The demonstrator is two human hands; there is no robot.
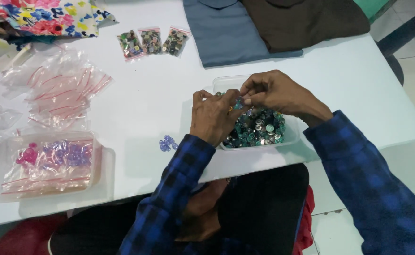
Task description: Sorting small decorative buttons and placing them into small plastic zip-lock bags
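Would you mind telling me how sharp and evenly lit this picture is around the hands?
Head view: even, soft light; faint shadows under the left hand and right hand; both hands are slightly blurred over the tub of buttons; mild glare on the plastic bags.

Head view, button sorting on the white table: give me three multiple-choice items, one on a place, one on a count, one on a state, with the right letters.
1. Where does the small loose cluster of blue buttons lie?
A. on the bare table left of the clear tub
B. inside the tub
C. on the folded grey cloth

2. How many filled small bags lie in a row at the top?
A. one
B. three
C. six

3. What are the two hands doing?
A. resting flat on the table
B. meeting over the tub, fingers pinching a small blue-green piece
C. folding cloth

Answers: 1 A, the cluster sits on the white table beside the tub. 2 B, three bags lie side by side. 3 B, the left hand and right hand touch above the buttons.
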